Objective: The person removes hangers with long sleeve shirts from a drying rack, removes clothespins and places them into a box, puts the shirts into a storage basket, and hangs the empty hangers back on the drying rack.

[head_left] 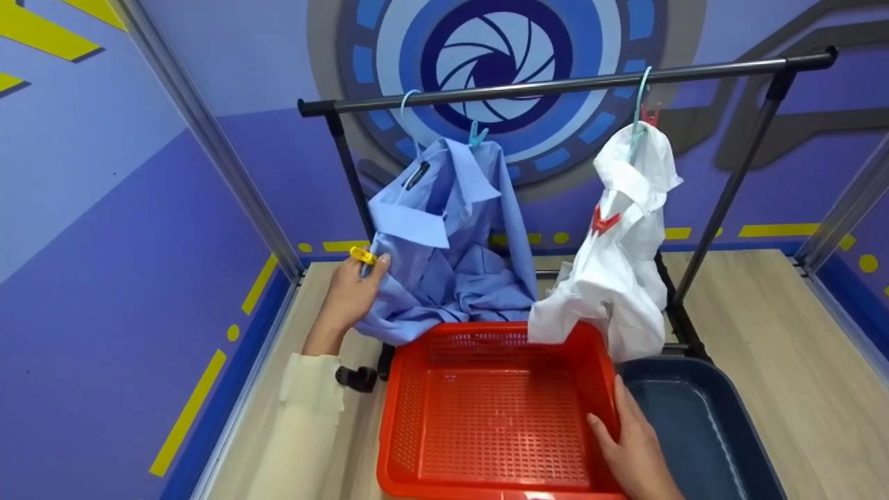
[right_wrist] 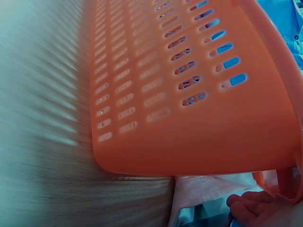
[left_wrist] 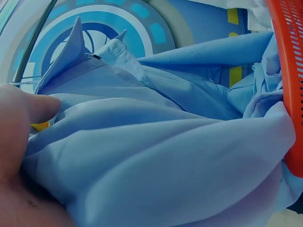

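Observation:
A light blue shirt point(head_left: 444, 229) hangs from a blue hanger point(head_left: 411, 125) with a light-blue clothespin point(head_left: 476, 135) at its collar. At the shirt's left edge my left hand point(head_left: 355, 292) pinches a yellow clothespin point(head_left: 361, 254); in the left wrist view, the shirt's folds point(left_wrist: 156, 161) spread beside the thumb. My right hand point(head_left: 635, 441) grips the right rim of a red plastic basket point(head_left: 486, 479), thumb on the inner side. The basket's bottom is bare. The right wrist view has the basket's slotted wall point(right_wrist: 142, 94) with my curled fingers below a handle.
A white garment point(head_left: 618, 278) with red clothespins point(head_left: 604, 221) hangs on the right of the black rack's bar point(head_left: 555, 87), its lower end over the basket's corner. A dark blue tub point(head_left: 694, 430) lies right of the basket on the wood-look surface point(head_left: 778, 333).

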A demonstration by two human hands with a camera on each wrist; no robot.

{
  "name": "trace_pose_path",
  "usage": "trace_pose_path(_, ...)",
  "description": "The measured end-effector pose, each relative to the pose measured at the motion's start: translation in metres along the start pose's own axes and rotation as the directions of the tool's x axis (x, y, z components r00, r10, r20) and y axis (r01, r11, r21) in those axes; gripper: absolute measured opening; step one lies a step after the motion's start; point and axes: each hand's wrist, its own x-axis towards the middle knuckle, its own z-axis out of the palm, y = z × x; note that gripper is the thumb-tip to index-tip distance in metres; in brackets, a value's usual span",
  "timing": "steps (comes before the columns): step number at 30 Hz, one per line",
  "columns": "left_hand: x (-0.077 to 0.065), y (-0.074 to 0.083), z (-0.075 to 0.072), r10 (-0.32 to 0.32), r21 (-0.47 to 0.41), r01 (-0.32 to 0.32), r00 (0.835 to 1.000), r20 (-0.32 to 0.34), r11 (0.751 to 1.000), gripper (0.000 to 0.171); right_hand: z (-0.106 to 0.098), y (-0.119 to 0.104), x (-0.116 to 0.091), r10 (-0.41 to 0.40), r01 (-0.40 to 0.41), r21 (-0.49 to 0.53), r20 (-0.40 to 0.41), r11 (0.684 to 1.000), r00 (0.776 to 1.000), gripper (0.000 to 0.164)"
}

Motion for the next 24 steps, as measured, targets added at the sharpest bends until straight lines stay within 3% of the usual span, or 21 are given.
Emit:
trace_pose_path(4, -0.0009, 0.0024, 0.0011, 0.000, -0.042, 0.001, 1.000, 0.025, 0.999, 0.027, -0.0011, -0.0004, -0.0001, 0.013, -0.013, 0.007, 0.017, 1.000, 1.000, 0.081)
trace_pose_path(11, -0.0022, 0.0026, 0.0039, 0.029, -0.079, -0.028, 1.000, 0.009, 0.996, 0.020, -0.0009, 0.0000, 0.0007, 0.025, -0.026, 0.012, 0.024, 1.000, 0.999, 0.082)
trace_pose_path(15, -0.0030, 0.0030, 0.0039, -0.015, -0.152, 0.022, 0.999, 0.050, 0.988, 0.018, -0.0015, -0.0007, 0.0019, 0.051, -0.052, 0.019, 0.049, 0.998, 0.997, 0.082)
trace_pose_path(21, -0.0052, 0.0048, 0.0026, -0.069, -0.294, 0.106, 0.989, 0.133, 0.950, 0.032, -0.0022, -0.0021, 0.0020, 0.067, -0.069, 0.025, 0.065, 0.997, 0.996, 0.083)
trace_pose_path(24, -0.0067, 0.0052, 0.0032, -0.080, -0.330, 0.128, 0.985, 0.154, 0.935, 0.030, -0.0022, -0.0024, 0.0017, 0.059, -0.061, 0.029, 0.059, 0.998, 0.996, 0.082)
